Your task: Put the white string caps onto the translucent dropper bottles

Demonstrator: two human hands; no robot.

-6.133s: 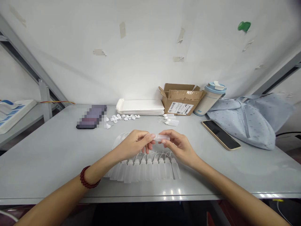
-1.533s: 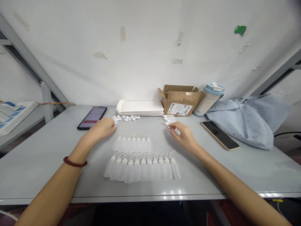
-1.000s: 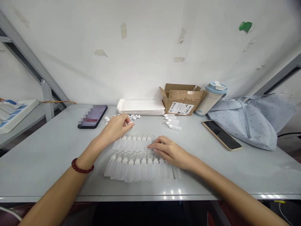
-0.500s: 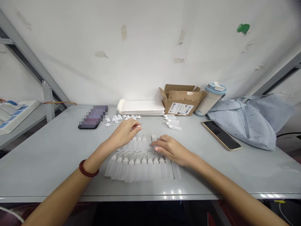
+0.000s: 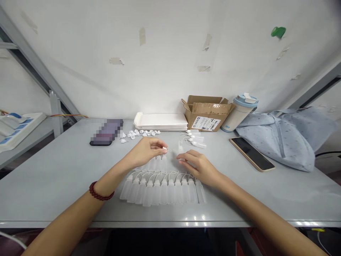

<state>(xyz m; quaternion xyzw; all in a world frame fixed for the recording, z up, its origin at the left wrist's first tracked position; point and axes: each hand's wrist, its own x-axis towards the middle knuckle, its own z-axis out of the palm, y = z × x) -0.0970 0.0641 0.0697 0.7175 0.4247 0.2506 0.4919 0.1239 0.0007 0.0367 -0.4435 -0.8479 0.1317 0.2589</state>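
My left hand (image 5: 149, 149) is pinched on a small white cap (image 5: 164, 150) above a short row of soft plastic bottles (image 5: 157, 164). Across from it, my right hand (image 5: 197, 163) has its thumb and fingers closed at the lower part of a small translucent squeeze bottle (image 5: 180, 146). Most of that bottle's base is hidden by the fingers. Nearer to me lies a longer row of translucent squeeze bottles (image 5: 162, 192), side by side, with white caps and thin looped straps.
Loose white caps (image 5: 149, 133) lie behind my left hand. Several small capped bottles (image 5: 197, 138) rest before an opened cardboard box (image 5: 207, 113). Also here are a white stack (image 5: 162, 121), a tumbler (image 5: 238, 112), two phones (image 5: 250, 153) and a light blue cloth bag (image 5: 285, 138).
My left hand has moved a little right and down with the cap. My right hand and its bottle have shifted slightly right, and the bottle shows a bit higher.
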